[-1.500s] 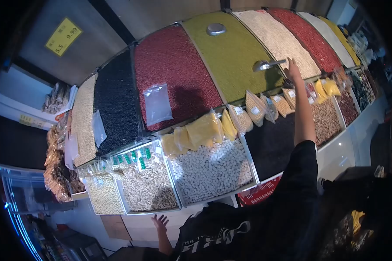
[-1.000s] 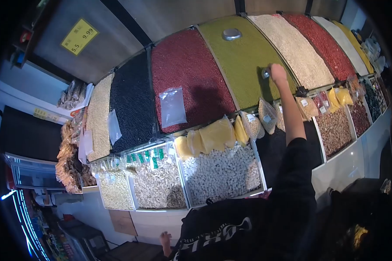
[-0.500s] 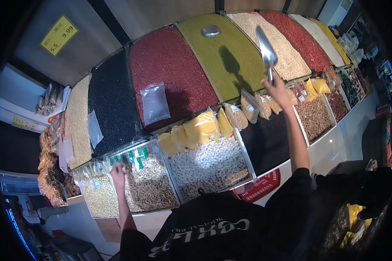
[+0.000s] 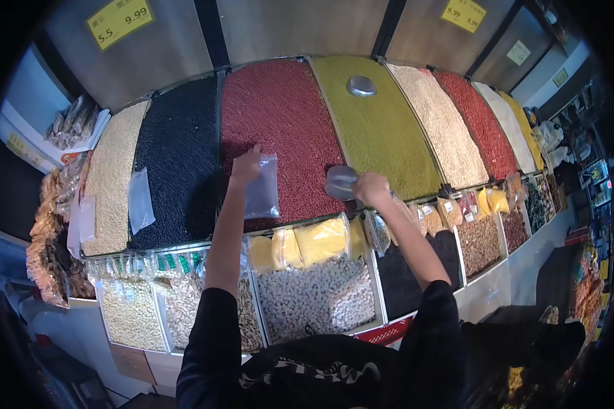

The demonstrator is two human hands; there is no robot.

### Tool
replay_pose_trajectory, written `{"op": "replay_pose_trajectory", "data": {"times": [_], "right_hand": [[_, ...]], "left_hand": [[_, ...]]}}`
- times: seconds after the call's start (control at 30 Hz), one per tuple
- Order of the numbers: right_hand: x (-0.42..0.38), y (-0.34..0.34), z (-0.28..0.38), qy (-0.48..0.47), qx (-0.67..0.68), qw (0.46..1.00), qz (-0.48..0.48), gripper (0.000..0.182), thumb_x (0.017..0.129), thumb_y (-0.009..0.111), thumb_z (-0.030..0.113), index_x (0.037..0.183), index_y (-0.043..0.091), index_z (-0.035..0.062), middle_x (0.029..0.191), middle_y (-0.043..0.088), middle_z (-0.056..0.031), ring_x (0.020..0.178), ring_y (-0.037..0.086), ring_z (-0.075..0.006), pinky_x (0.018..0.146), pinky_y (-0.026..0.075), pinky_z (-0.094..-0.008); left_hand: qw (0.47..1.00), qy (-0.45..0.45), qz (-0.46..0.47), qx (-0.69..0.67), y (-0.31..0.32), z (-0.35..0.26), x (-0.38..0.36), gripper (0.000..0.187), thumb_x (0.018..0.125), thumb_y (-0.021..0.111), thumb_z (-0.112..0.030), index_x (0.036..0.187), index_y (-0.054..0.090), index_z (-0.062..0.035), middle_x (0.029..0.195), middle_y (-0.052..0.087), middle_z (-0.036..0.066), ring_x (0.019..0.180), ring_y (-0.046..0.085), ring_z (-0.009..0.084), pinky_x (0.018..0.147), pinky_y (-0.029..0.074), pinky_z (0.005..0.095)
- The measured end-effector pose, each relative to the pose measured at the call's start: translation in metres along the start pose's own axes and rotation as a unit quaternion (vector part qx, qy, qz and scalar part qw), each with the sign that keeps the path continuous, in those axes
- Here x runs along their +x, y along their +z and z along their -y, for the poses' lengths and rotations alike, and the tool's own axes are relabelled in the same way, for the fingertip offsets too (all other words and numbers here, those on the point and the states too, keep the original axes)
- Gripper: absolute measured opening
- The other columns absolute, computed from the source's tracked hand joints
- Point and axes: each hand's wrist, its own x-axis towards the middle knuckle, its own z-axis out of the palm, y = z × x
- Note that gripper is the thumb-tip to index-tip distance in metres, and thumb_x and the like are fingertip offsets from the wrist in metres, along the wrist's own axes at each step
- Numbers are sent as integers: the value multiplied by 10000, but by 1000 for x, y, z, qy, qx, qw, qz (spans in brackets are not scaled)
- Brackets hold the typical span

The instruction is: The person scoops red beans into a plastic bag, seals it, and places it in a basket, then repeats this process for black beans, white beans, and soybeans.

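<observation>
My right hand [image 4: 372, 189] is closed around the handle of a metal scoop [image 4: 340, 183]. The scoop's blade points left, over the front right corner of the small red beans [image 4: 280, 102]. My left hand [image 4: 247, 166] is at the upper left edge of a clear plastic bag [image 4: 265, 194] lying on the same beans. One finger of that hand stretches forward, while its thumb and the rest are partly hidden. Whether it grips the bag's edge does not show. Right of the red beans lie green mung beans [image 4: 382, 129], with a round metal dish [image 4: 361, 86] resting on them.
Black beans [image 4: 177, 136] and pale beans [image 4: 116, 177] fill the bins at left. Further right are cream-coloured grains [image 4: 440, 126] and red peanuts [image 4: 477, 123]. Along the front stand bagged yellow grain [image 4: 320, 242] and a tray of whitish cubes [image 4: 310, 293]. A red basket [image 4: 385, 332] sits below.
The scoop came down and leftward in my right hand, from above the mung beans to the red beans. My left hand rose from the front trays to the plastic bag. The view shifted.
</observation>
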Motion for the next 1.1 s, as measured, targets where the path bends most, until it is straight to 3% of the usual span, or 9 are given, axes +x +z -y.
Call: {"op": "replay_pose_trajectory", "data": {"times": [0.13,0.23,0.43,0.6,0.8,0.87,0.93,1.03,1.1], "right_hand": [[52,44,51,10,5,1000,-5,426,864,466,395,1000,665,44,1046,642,-166,983,622,-308,841,495,-394],[61,61,65,49,81,995,-14,415,867,464,392,1017,664,60,1044,645,-159,978,623,-318,839,496,-399],[57,40,23,34,121,992,-13,541,856,456,478,1062,613,4,1075,617,-205,1006,596,-355,883,467,-416],[46,17,-15,-11,180,982,-57,534,832,442,495,748,688,29,793,657,-199,840,636,-352,827,474,-413],[54,73,-36,-12,329,939,-100,548,814,444,504,633,668,38,676,644,-172,709,642,-310,741,480,-383],[47,66,-40,3,299,951,-81,556,813,443,506,630,665,30,661,639,-172,707,641,-315,743,480,-384],[43,48,-42,-10,287,955,-77,558,813,442,509,638,668,30,673,640,-179,715,642,-317,747,480,-390],[35,-2,-35,-43,212,975,-59,542,814,441,511,718,683,35,781,647,-201,794,639,-337,782,481,-406],[16,-44,-10,-78,106,990,-40,518,820,451,490,836,689,30,916,650,-212,883,635,-351,818,485,-417]], "left_hand": [[991,135,7,-20,-6,18,11,203,807,472,-83,978,575,-43,938,611,163,896,591,350,755,466,450],[988,129,39,-73,-77,-27,8,101,794,528,-84,865,574,-28,875,606,163,865,580,354,744,457,428],[972,221,84,10,-141,-59,7,128,787,512,-77,872,604,-49,897,608,124,897,596,303,775,469,403],[946,302,116,28,-125,-62,14,164,807,488,-119,890,617,-61,944,617,117,934,594,287,814,469,380],[954,108,96,-264,-37,-48,4,161,739,525,-138,831,544,-7,795,591,150,775,583,308,678,446,366],[960,87,67,-259,-27,-46,3,125,750,514,-114,817,554,-16,806,589,139,782,586,298,691,457,365],[952,305,-7,-4,-43,-56,4,107,757,502,-89,809,568,-23,827,583,139,803,588,291,722,466,370],[953,253,136,97,-76,-82,8,172,810,476,-99,871,628,-44,976,609,114,953,587,286,832,477,359],[953,269,130,58,-83,-89,9,163,795,478,-89,856,622,-39,964,607,116,950,589,291,825,481,360]]}}
